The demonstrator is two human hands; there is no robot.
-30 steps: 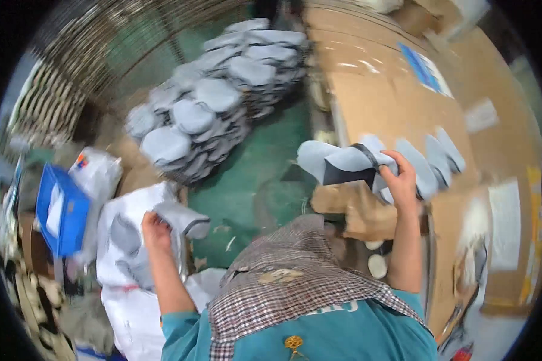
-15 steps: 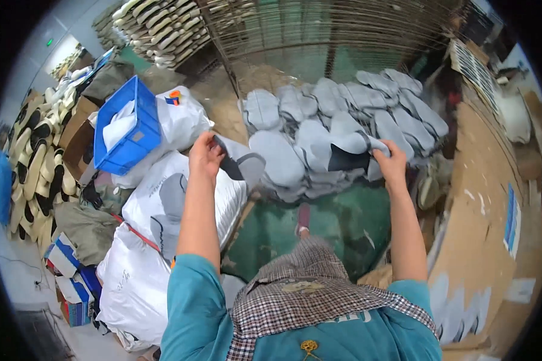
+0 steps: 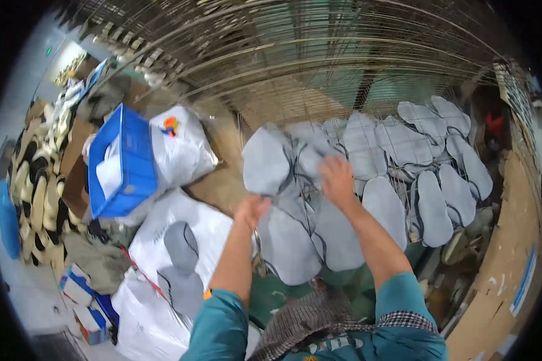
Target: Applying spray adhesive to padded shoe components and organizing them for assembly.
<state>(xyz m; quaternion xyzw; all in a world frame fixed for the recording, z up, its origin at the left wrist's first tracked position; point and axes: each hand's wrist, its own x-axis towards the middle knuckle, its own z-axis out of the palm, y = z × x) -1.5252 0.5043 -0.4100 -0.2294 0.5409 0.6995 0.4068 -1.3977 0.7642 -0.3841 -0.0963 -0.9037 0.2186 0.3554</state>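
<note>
Several grey shoe insoles [image 3: 397, 174] with dark edges lie in stacks on a wire rack [image 3: 295, 66]. My right hand [image 3: 337, 180] rests flat on the insoles near the middle of the pile, fingers spread. At the pile's left edge my left hand [image 3: 251, 210] touches a grey insole [image 3: 286, 243]; whether it grips it I cannot tell. Both teal sleeves come up from the lower edge.
Left of the pile stand white sacks [image 3: 180, 240], two loose grey insoles [image 3: 180, 265] on one. A blue crate [image 3: 123, 162] sits on another sack. Stacked dark-and-cream soles [image 3: 33, 186] fill the far left. Cardboard [image 3: 512, 259] lines the right side.
The view has swung further left and up. Both hands have come down onto the insole pile; the left hand has moved right, from the sacks to the pile's edge.
</note>
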